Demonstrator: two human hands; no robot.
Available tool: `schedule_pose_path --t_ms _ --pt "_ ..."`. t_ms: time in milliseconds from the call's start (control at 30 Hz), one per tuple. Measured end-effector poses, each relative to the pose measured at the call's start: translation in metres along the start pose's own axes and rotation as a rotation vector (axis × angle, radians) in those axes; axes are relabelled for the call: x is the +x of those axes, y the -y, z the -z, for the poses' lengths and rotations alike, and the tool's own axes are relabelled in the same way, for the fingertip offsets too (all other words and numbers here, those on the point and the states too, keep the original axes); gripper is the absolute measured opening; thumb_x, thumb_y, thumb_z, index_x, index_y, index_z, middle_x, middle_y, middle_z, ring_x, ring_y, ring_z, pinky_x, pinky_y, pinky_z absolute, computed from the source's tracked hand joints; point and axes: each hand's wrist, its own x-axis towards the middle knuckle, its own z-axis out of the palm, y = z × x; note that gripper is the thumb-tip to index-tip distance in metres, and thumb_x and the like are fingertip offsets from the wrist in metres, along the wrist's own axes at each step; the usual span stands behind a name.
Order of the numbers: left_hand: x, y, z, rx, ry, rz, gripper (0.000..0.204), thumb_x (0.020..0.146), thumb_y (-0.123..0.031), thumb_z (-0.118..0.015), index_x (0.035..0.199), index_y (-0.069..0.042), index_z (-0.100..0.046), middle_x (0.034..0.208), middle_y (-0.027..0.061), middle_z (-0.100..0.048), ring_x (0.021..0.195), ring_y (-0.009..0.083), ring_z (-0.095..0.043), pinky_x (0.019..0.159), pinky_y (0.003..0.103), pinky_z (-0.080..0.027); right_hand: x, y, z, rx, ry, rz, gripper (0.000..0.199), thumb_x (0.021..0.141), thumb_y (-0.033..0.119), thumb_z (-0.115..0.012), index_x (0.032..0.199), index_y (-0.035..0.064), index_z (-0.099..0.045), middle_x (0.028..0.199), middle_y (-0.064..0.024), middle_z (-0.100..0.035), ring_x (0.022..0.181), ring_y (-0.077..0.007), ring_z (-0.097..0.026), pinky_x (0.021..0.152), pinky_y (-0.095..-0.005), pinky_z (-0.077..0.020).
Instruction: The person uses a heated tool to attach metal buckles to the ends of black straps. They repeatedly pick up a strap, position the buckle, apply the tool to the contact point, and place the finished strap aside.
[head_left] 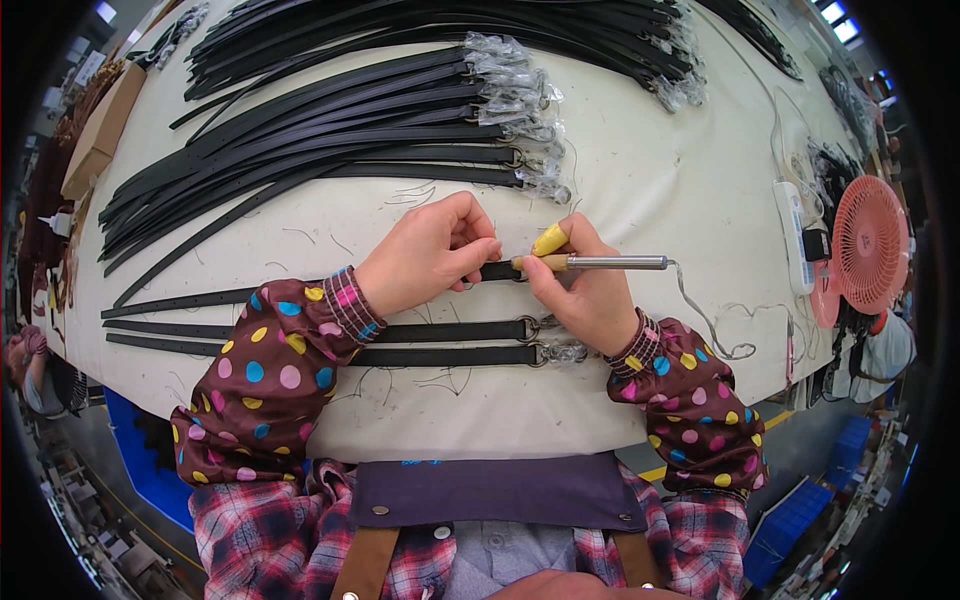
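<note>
My right hand (pixel 592 305) is closed around a corded, pen-shaped electric tool (pixel 622 262) with a silver barrel and a tan grip. A yellow cover (pixel 548 240) wraps its index finger. The tool's left end is close to the buckle end of a black strap (pixel 498 271). Over that same strap, my left hand (pixel 428 250) has thumb and fingers pinched together; whatever they hold is too small to make out. Nearer me lie two more black straps (pixel 465 331) with metal rings (pixel 540 354) at their right ends, plastic wrap around the fittings.
Beyond my hands, a pile of black straps (pixel 330 130) has plastic-wrapped buckles (pixel 520 110); another strap bundle (pixel 430 30) lies farther back. Loose dark threads (pixel 440 383) dot the white tabletop (pixel 680 190). At right are a white power strip (pixel 794 235), a pink fan (pixel 870 245) and the tool's cord (pixel 700 320).
</note>
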Motion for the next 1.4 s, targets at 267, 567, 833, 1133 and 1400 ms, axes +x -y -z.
schedule_pose_path --t_ms 267,567,833,1133,1400 --pt "0.000 0.000 0.000 -0.010 -0.005 -0.003 0.015 0.093 -0.013 -0.060 0.094 -0.001 -0.052 0.087 0.0049 -0.066 0.068 0.0061 -0.060 0.055 0.020 -0.051 0.000 0.001 0.000 -0.013 0.006 -0.010 0.017 0.090 0.006 -0.063 0.094 0.0007 -0.047 0.082 -0.0078 -0.063 0.078 -0.0106 -0.064 0.065 -0.0234 -0.0482" --pt "-0.015 0.004 0.006 0.814 -0.146 -0.452 0.018 0.084 -0.017 -0.071 0.092 -0.008 -0.057 0.082 0.0027 -0.061 0.065 0.0163 -0.061 0.057 0.029 -0.048 -0.001 0.004 0.001 0.103 -0.155 0.047 0.020 0.085 0.008 -0.068 0.091 0.0009 -0.051 0.075 -0.0063 -0.060 0.066 -0.0098 -0.056 0.059 -0.0253 -0.0452" --pt "-0.023 0.002 -0.011 0.929 -0.189 -0.474 0.020 0.081 -0.015 -0.073 0.089 -0.009 -0.056 0.080 0.0048 -0.060 0.065 0.0212 -0.061 0.057 0.032 -0.048 -0.004 0.000 0.009 0.068 -0.150 0.193 0.020 0.083 0.007 -0.068 0.090 0.0003 -0.051 0.077 -0.0080 -0.061 0.072 -0.0132 -0.062 0.065 -0.0266 -0.0481" --pt "-0.021 -0.013 -0.008 0.648 0.022 -0.213 0.018 0.083 -0.012 -0.069 0.093 -0.006 -0.055 0.082 0.0082 -0.060 0.073 0.0277 -0.061 0.065 0.038 -0.049 -0.005 -0.001 0.005 0.127 -0.060 0.082 0.022 0.084 0.009 -0.068 0.092 0.0004 -0.050 0.077 -0.0072 -0.061 0.069 -0.0118 -0.059 0.063 -0.0271 -0.0472" --pt "-0.014 -0.001 -0.003 0.572 0.011 -0.348 0.014 0.085 -0.012 -0.066 0.091 -0.004 -0.056 0.085 0.0108 -0.060 0.077 0.0286 -0.061 0.068 0.038 -0.049 -0.005 -0.002 0.001 0.090 -0.027 0.056 0.022 0.082 0.008 -0.069 0.090 0.0010 -0.050 0.076 -0.0070 -0.060 0.067 -0.0113 -0.059 0.061 -0.0271 -0.0472"
